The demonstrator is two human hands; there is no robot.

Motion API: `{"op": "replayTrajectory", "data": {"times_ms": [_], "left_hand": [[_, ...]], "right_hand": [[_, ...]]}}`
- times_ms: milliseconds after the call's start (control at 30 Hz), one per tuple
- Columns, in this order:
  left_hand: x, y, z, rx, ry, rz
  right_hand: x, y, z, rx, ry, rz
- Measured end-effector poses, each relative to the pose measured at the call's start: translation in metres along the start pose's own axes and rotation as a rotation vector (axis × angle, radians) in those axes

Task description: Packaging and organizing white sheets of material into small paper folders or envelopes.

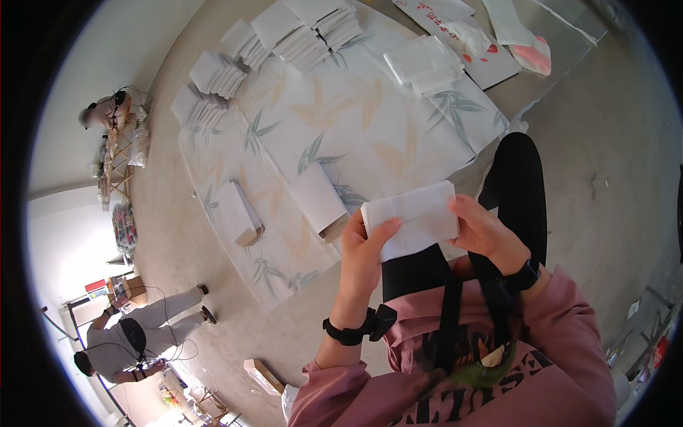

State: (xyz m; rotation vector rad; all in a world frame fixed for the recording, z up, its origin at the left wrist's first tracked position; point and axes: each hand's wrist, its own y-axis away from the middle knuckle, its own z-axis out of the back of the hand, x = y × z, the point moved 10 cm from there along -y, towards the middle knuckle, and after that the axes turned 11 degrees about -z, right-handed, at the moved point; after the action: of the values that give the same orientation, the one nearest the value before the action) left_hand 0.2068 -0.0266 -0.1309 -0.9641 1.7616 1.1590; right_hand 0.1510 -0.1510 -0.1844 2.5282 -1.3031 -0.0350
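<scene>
A thick stack of white, envelope-like papers (421, 217) is held level above my lap. My left hand (364, 250) grips its left end, with the thumb lying on top. My right hand (489, 231) closes on the right end, its thumb at the upper right corner. The fingers under the stack are hidden. Just left of it, a white paper packet (316, 199) with a brownish lower end rests on the leaf-patterned sheet (341, 107). Farther left lies a similar packet (240, 212), also brownish at its lower end.
Several stacks of white papers (288, 35) stand along the sheet's far left edge. A plastic-wrapped bundle (423, 64) lies at the far right, beside a white printed sheet (480, 53). Two people, one standing (135, 334) and one farther off (114, 110), are at the left.
</scene>
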Motion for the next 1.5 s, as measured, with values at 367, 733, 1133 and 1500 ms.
{"op": "replayTrajectory", "data": {"times_ms": [367,733,1133,1500], "left_hand": [[0.077,-0.02,0.043,0.083,0.027,0.199],[0.08,-0.014,0.04,0.255,-0.057,0.34],[0.038,0.006,0.07,0.18,-0.171,0.227],[-0.034,-0.038,0.079,0.501,-2.103,-1.015]], "right_hand": [[0.0,-0.004,0.05,-0.504,0.412,-0.06],[0.005,-0.006,0.058,-0.475,0.461,-0.158],[0.006,0.015,0.021,-0.495,0.555,-0.13],[-0.01,0.078,0.0,-0.518,0.449,-0.129]]}}
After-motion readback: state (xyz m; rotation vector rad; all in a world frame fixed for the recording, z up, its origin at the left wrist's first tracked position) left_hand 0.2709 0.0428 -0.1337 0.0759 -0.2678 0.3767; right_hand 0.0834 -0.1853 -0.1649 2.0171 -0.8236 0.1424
